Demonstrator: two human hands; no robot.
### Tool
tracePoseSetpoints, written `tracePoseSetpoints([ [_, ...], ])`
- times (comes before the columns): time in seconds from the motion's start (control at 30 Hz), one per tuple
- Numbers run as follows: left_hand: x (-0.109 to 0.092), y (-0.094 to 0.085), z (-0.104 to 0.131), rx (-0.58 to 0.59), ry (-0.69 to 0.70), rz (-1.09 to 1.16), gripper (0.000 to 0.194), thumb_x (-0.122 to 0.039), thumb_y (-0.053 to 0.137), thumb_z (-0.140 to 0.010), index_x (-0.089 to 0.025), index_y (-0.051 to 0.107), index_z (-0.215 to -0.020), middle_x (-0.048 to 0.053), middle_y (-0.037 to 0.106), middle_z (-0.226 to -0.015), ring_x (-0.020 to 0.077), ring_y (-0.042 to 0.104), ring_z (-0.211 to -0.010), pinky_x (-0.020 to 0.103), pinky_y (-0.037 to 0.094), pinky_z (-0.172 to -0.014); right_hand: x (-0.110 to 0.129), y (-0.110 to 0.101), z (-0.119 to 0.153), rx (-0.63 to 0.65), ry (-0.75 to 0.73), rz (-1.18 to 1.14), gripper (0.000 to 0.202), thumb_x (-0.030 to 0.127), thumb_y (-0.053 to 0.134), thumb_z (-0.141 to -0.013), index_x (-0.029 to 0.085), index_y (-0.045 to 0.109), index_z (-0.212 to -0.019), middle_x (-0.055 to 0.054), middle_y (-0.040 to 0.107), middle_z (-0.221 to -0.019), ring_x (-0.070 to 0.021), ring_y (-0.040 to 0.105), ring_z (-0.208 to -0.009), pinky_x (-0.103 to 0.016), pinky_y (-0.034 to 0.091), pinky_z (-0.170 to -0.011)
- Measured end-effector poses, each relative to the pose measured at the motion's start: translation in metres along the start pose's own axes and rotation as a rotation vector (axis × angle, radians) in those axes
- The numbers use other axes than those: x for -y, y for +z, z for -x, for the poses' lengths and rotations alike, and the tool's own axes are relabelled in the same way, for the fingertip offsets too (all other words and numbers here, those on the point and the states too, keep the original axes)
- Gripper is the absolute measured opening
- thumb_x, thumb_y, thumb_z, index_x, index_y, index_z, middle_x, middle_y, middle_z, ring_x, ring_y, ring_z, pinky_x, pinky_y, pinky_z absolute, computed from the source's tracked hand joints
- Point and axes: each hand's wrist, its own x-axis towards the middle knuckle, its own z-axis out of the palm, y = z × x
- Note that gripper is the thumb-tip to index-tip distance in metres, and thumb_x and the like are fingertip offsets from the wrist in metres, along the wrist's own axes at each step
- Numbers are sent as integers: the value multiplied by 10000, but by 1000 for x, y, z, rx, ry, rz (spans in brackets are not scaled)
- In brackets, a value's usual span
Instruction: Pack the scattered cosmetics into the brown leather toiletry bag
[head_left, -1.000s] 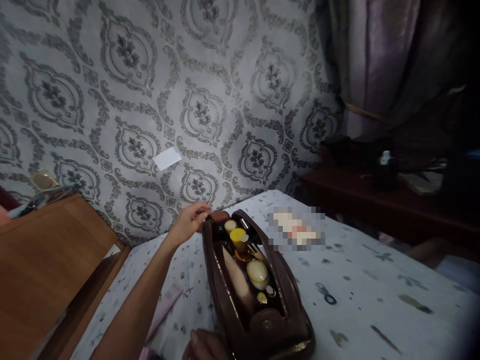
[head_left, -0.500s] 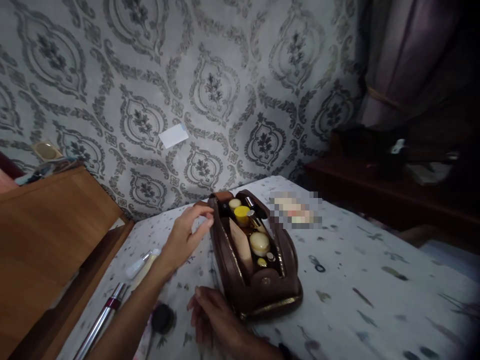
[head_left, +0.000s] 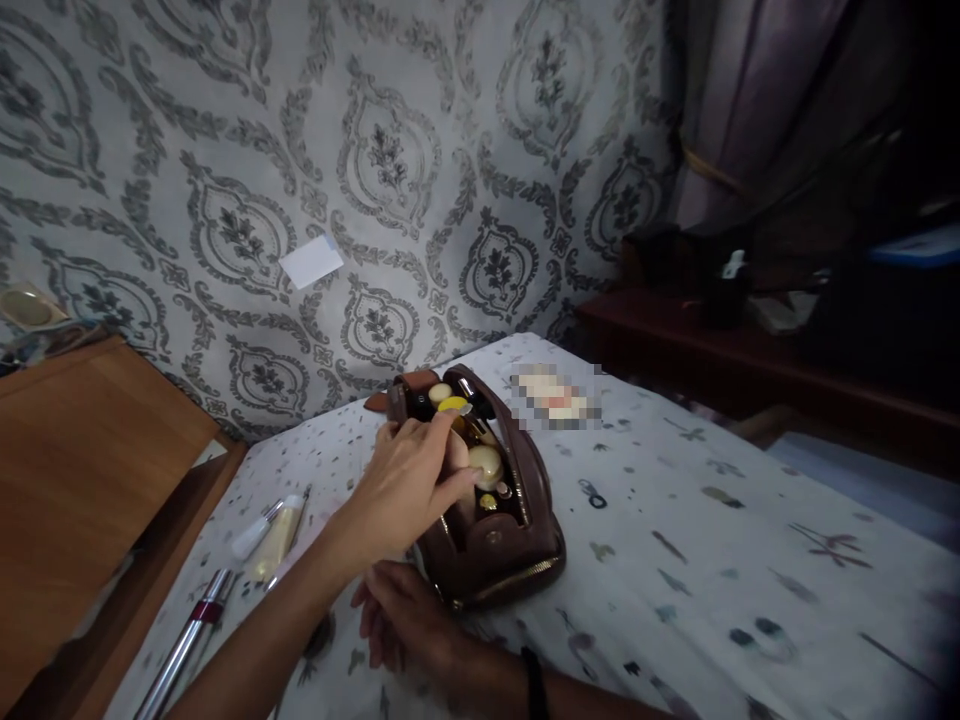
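A brown bag [head_left: 536, 480] lies unzipped on the patterned cloth, with jars and small bottles inside. Over its left side reaches my left hand [head_left: 412, 480], thumb and fingers apart around a beige flat item, the thumb near a cream-lidded jar [head_left: 485, 466]. Whether the fingers touch the beige item is unclear. A yellow lid [head_left: 454, 405] shows just beyond the fingers. My right hand [head_left: 409, 615] rests on the cloth by the bag's near end, fingers loosely curled and partly in shadow, holding nothing visible.
Left of my left arm lie a silver tube with a red band [head_left: 187, 640] and a cream tube [head_left: 276, 540]. A wooden board [head_left: 97, 470] stands at the left. Behind is a patterned wall; a dark red shelf [head_left: 645, 350] stands at the right.
My left hand has moved from beside the bag to over its opening. The view has shifted, so the bag appears further left. My right hand still rests by the bag.
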Motion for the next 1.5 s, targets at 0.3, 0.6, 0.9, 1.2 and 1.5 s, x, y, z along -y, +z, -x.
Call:
tracePoseSetpoints([
  [0.3,-7,-10,-7,73,64,-58,551,-345,501,-935,-138,381,-1431,111,668,-1066,316,571,-1062,509,387,-995,2,0,3,-1,-4,14,718,893,478,-683,184,510,-790,64,524,-575,-59,482,-380,-198,288,-357],
  [0.6,-4,-4,-8,143,90,-26,658,-401,506,-954,-149,251,-1505,174,630,-1274,354,534,-1252,634,268,-1109,-6,-1,-4,5,3,9,751,922,464,-655,186,513,-793,57,525,-552,-71,484,-361,-208,286,-343],
  [0.9,0,3,-5,127,82,31,707,-378,524,-962,-168,157,-1529,186,577,-1379,340,488,-1340,645,192,-1157,-9,1,-7,-44,9,-19,762,935,492,-610,190,522,-767,66,522,-523,-63,459,-336,-213,244,-327],
  [1.2,3,7,-4,86,95,21,731,-439,519,-958,-187,147,-1536,191,573,-1369,356,490,-1330,645,223,-1145,-6,-1,0,-25,-27,-71,764,920,548,-592,181,544,-789,62,533,-543,-57,454,-359,-207,261,-349],
  [1.5,10,-2,3,-10,93,122,701,-448,564,-936,-189,250,-1507,150,638,-1218,325,570,-1153,487,432,-994,0,-1,4,-22,-40,-7,780,928,534,-599,175,536,-804,42,547,-575,-68,482,-375,-208,235,-349],
])
